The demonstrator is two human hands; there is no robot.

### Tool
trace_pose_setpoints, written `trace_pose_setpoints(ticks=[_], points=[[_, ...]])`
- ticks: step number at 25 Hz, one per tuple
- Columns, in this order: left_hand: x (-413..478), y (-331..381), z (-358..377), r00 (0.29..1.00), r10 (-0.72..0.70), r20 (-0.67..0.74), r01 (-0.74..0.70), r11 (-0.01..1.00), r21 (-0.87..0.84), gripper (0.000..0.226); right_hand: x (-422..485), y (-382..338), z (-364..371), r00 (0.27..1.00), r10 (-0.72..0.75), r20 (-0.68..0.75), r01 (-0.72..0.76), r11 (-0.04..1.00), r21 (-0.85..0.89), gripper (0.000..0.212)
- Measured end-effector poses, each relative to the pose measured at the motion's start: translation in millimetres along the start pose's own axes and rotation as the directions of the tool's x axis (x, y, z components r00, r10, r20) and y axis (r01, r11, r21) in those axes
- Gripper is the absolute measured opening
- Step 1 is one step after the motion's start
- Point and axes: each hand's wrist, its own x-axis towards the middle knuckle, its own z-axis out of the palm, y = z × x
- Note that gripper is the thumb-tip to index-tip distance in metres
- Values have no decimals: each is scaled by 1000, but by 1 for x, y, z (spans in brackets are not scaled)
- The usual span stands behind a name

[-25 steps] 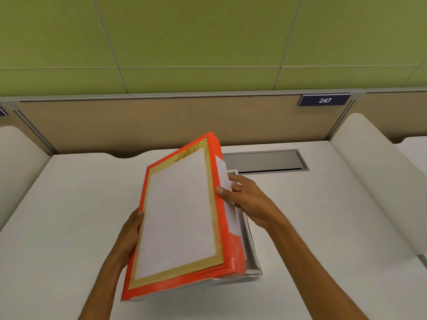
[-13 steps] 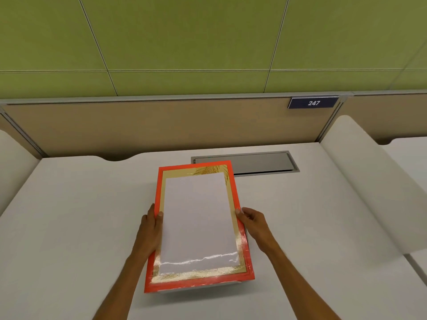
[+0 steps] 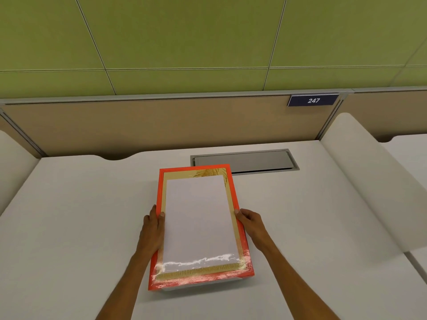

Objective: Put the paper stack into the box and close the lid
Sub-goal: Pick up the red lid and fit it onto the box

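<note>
An orange lid [image 3: 199,222] with a gold border and a white centre panel lies flat over the box on the white desk. A thin grey strip of the box [image 3: 201,285] shows under the lid's near edge. My left hand [image 3: 152,229] grips the lid's left edge, thumb on top. On the opposite side, my right hand [image 3: 250,224] holds the lid's right edge, thumb against the rim. The paper stack is hidden from view.
A grey metal cable hatch [image 3: 245,161] is set into the desk [image 3: 69,215] just behind the box. White rounded dividers [image 3: 369,181] flank the desk left and right. A wooden back panel carries a blue plate reading 247 [image 3: 313,100].
The lid was tilted up on its left side with the box open beneath; it has come down flat over the box. My right hand moved from inside the box to the lid's right edge.
</note>
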Motion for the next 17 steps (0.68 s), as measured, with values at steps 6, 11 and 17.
trace_pose_setpoints(ticks=[6, 11, 17], points=[[1, 0, 5, 1000, -10, -2, 10, 1000, 17, 59, 3, 6, 0, 1000, 6, 23, -6, 1000, 7, 48], [6, -9, 10, 999, -25, 20, 24, 999, 35, 60, 6, 9, 1, 999, 25, 30, -24, 999, -41, 58], [4, 10, 14, 945, 239, -222, -141, 913, 382, 63, 4, -5, 21, 952, -273, -140, 121, 754, -646, 66]])
